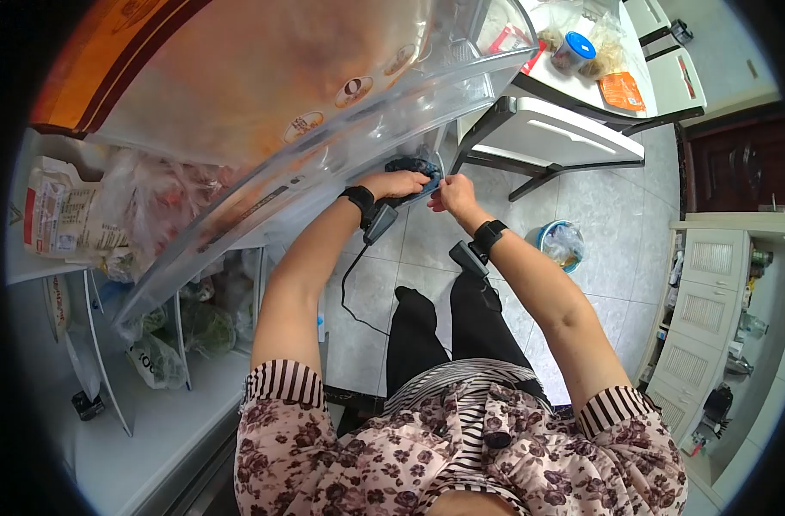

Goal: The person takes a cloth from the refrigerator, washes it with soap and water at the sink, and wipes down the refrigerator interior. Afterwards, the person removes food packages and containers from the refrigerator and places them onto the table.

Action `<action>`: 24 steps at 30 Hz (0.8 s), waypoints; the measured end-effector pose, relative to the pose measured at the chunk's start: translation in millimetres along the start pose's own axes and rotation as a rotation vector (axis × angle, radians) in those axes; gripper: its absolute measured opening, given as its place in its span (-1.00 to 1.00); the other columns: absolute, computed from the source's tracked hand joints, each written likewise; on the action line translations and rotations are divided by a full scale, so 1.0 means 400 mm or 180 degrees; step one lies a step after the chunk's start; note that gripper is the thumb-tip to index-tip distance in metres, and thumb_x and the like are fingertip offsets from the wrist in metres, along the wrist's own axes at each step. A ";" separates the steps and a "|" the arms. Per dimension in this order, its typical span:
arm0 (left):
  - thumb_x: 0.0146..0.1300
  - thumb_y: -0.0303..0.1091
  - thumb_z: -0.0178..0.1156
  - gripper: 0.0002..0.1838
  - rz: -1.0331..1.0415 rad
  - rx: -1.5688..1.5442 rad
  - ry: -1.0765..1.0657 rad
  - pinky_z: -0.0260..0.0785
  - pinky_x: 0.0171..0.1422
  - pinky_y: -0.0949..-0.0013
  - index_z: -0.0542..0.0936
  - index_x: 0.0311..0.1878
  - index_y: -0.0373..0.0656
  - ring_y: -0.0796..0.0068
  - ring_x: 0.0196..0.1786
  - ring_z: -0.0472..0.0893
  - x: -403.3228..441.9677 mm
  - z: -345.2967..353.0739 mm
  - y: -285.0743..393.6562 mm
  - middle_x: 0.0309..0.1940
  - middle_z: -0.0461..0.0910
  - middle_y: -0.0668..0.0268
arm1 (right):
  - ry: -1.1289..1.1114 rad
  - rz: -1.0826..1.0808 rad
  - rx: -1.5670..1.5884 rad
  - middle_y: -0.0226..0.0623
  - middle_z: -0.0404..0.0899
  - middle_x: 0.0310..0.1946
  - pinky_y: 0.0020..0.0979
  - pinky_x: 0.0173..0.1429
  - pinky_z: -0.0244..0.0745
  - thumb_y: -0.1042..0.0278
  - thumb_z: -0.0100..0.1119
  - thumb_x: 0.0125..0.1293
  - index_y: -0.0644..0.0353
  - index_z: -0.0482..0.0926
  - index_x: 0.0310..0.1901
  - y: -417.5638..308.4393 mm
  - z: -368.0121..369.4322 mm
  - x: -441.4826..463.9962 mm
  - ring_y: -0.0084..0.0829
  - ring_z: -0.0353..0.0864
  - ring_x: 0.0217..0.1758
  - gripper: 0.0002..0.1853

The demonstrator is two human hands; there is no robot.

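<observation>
My left hand (399, 184) presses with bent fingers on a dark blue cloth (412, 166). The cloth lies against the far end of a large clear plastic panel (323, 146), which looks like part of a refrigerator drawer. Close by, my right hand (458, 197) is closed, thumb and finger pinched at the panel's edge. Both wrists carry black straps with small grey devices, and a black cable hangs from the left one. A large plastic bag (237, 69) with an orange and brown print covers the upper left.
On the left, the open refrigerator holds bagged food (164, 202) and bagged greens (207, 327). A white chair (564, 133) stands before a table bearing a blue-lidded jar (575, 53) and an orange packet (622, 91). A bucket (561, 246) stands on the tiled floor.
</observation>
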State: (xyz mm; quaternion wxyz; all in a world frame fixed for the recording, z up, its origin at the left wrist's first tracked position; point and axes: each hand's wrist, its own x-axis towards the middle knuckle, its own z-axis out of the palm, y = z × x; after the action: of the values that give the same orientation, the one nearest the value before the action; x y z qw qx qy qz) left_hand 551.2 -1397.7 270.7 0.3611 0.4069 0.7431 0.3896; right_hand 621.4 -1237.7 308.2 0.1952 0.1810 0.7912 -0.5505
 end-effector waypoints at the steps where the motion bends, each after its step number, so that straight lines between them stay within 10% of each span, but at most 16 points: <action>1: 0.23 -0.30 -0.11 -0.67 -0.0221 -0.0001 -0.0288 0.27 0.05 0.31 0.40 0.04 -0.14 0.33 -0.08 0.49 -0.004 -0.004 -0.002 -0.12 0.53 0.21 | 0.0116 0.0051 0.0169 -0.02 0.56 -0.48 -0.33 -0.49 0.62 0.43 -0.21 0.37 0.57 0.48 -0.32 -0.003 0.004 -0.008 -0.20 0.65 -0.50 -0.67; 14: 0.34 -0.12 -0.16 -0.53 -0.1499 0.0610 -0.0306 0.09 0.33 0.19 0.22 0.31 0.08 0.10 0.28 0.26 -0.332 0.004 -0.019 0.27 0.24 0.09 | 0.0361 0.0150 0.0484 0.01 0.55 -0.50 -0.32 -0.51 0.62 0.44 -0.20 0.36 0.58 0.44 -0.24 -0.017 0.018 -0.025 -0.19 0.65 -0.53 -0.71; 24: 0.16 -0.48 -0.14 -0.52 -0.3007 0.1048 0.0095 0.28 0.19 0.20 0.40 0.19 -0.07 0.05 0.17 0.40 -0.465 -0.004 0.051 0.16 0.37 0.03 | 0.0197 0.0398 0.0211 0.00 0.57 -0.46 -0.32 -0.50 0.62 0.43 -0.20 0.36 0.56 0.41 -0.12 -0.040 0.012 -0.027 -0.18 0.65 -0.51 -0.70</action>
State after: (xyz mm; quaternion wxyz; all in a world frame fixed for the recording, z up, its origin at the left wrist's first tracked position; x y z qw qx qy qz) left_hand 632.4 -1555.4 330.1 0.4184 0.0719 0.9029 0.0670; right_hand 623.1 -1248.3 324.9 0.1986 0.2533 0.7654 -0.5573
